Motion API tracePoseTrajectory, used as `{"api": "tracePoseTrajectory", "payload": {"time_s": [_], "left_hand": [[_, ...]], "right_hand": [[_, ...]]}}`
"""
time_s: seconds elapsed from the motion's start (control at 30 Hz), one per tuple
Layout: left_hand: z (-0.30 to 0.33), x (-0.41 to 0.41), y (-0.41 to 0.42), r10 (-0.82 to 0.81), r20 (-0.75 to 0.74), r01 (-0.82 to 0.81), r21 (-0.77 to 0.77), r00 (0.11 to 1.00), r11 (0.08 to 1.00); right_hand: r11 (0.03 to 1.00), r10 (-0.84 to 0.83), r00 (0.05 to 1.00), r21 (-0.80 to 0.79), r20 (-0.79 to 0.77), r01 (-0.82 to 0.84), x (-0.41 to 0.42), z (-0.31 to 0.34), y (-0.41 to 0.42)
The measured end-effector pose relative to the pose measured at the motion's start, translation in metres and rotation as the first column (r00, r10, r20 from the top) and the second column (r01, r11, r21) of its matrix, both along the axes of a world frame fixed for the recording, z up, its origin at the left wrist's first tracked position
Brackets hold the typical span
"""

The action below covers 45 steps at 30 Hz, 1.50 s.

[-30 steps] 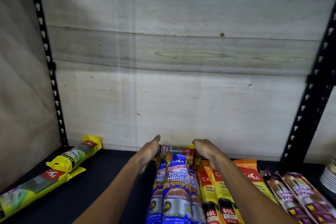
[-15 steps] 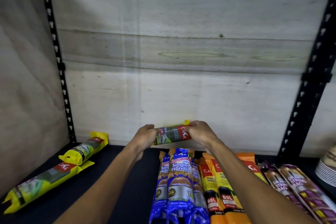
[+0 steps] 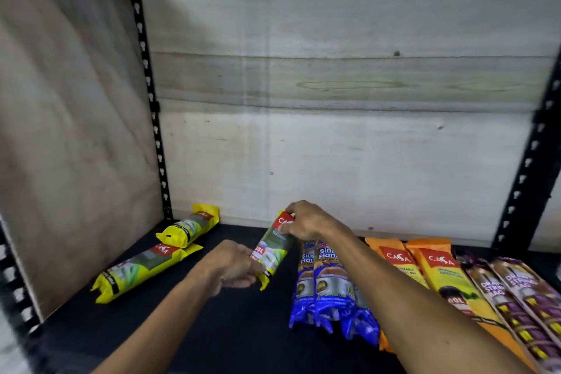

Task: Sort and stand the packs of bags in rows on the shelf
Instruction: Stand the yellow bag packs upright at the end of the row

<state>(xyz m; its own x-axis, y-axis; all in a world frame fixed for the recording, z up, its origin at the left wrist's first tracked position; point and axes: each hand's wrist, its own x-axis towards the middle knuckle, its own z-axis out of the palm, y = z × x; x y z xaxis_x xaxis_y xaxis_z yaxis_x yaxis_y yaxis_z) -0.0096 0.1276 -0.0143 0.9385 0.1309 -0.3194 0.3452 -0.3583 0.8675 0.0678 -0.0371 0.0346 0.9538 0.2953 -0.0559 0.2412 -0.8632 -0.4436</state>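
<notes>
While two yellow packs [image 3: 145, 270] lie at the left of the dark shelf [image 3: 212, 337], the left hand [image 3: 230, 267] pinches the low end of a third yellow pack [image 3: 273, 249] and the right hand [image 3: 306, 222] grips its top. Blue packs [image 3: 328, 285], orange packs [image 3: 425, 270] and purple packs [image 3: 516, 297] lie in rows to the right. The held pack was flat and sideways before; now it tilts up, further left.

head cam | faces forward-down into shelf [image 3: 212, 328] | close, single view
</notes>
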Motion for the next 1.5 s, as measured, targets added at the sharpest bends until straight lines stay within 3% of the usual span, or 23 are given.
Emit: {"api": "tracePoseTrajectory", "payload": {"time_s": [0.23, 0.57, 0.67, 0.73, 0.8, 0.87, 0.9, 0.97, 1.1, 1.23, 1.4, 1.5], "left_hand": [[-0.005, -0.025, -0.004, -0.032, -0.077, 0.032, 0.004, 0.996, 0.999], [-0.007, -0.036, -0.011, -0.122, -0.161, 0.12, -0.022, 0.98, 0.993], [0.0, -0.035, -0.001, -0.137, -0.18, 0.149, 0.055, 0.974, 0.987], [0.003, -0.026, 0.016, -0.054, -0.074, 0.066, 0.185, 0.996, 0.98], [0.009, -0.014, 0.038, 0.077, 0.1, -0.111, 0.399, 0.992, 0.91], [0.015, -0.001, 0.062, 0.168, 0.247, -0.291, 0.642, 0.954, 0.71], [0.017, 0.006, 0.074, 0.198, 0.286, -0.346, 0.704, 0.938, 0.62], [0.016, 0.02, 0.096, 0.22, 0.282, -0.358, 0.764, 0.934, 0.537], [0.008, 0.042, 0.116, 0.235, 0.143, -0.249, 0.813, 0.961, 0.526], [0.0, 0.049, 0.114, 0.211, 0.134, -0.223, 0.847, 0.968, 0.483], [-0.006, 0.041, 0.107, 0.143, 0.306, -0.338, 0.845, 0.941, 0.414], [-0.003, 0.028, 0.096, 0.09, 0.46, -0.446, 0.764, 0.883, 0.467]], "right_hand": [[0.974, 0.086, 0.993, -0.205, -0.076, -0.1, -0.001, -0.011, 0.012], [0.907, 0.124, 0.979, -0.381, -0.161, -0.178, -0.002, -0.013, 0.012], [0.886, 0.127, 0.977, -0.422, -0.173, -0.19, 0.0, -0.013, 0.016], [0.884, 0.124, 0.977, -0.428, -0.174, -0.189, 0.001, -0.014, 0.02], [0.89, 0.124, 0.98, -0.419, -0.155, -0.179, 0.001, -0.014, 0.022], [0.895, 0.122, 0.985, -0.415, -0.119, -0.161, 0.002, -0.016, 0.025], [0.897, 0.122, 0.987, -0.414, -0.102, -0.154, 0.003, -0.017, 0.026], [0.901, 0.124, 0.988, -0.406, -0.091, -0.15, 0.005, -0.019, 0.026], [0.904, 0.14, 0.985, -0.393, -0.099, -0.168, 0.009, -0.022, 0.025], [0.895, 0.152, 0.982, -0.407, -0.112, -0.185, 0.01, -0.027, 0.02], [0.903, 0.153, 0.985, -0.392, -0.085, -0.174, 0.006, -0.028, 0.016], [0.962, 0.091, 0.996, -0.259, -0.01, -0.091, 0.006, -0.021, 0.019]]}}
